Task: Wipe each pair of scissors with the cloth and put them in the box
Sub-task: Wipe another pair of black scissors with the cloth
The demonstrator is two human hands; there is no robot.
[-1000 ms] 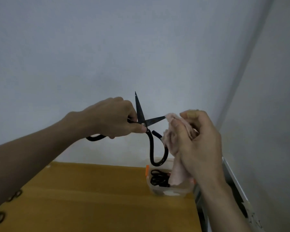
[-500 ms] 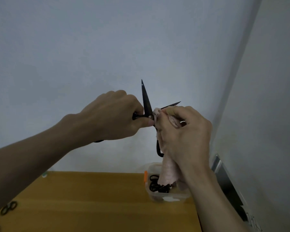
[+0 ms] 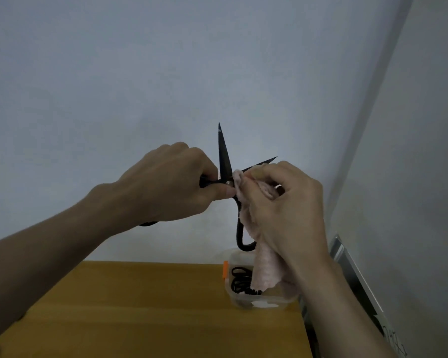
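- Left hand [image 3: 171,182]: its grip was closed on one handle of the black scissors [image 3: 224,161] near the pivot, thumb and fingers curled round it.
- Scissors: held in the air above the tabletop [image 3: 145,306] with the blades spread apart, one blade pointing almost straight up, the other slanting up to the right; one handle loop hung below the right hand.
- Right hand [image 3: 282,208]: its grip was closed on the pink cloth [image 3: 265,270], pinching it against the slanting blade close to the pivot; the loose end of the cloth hung down in front of the box.
- Box [image 3: 259,302]: a clear plastic container with an orange clasp, standing at the far right of the tabletop by the wall; dark loops inside it were probably other scissors, though the view there was dim.
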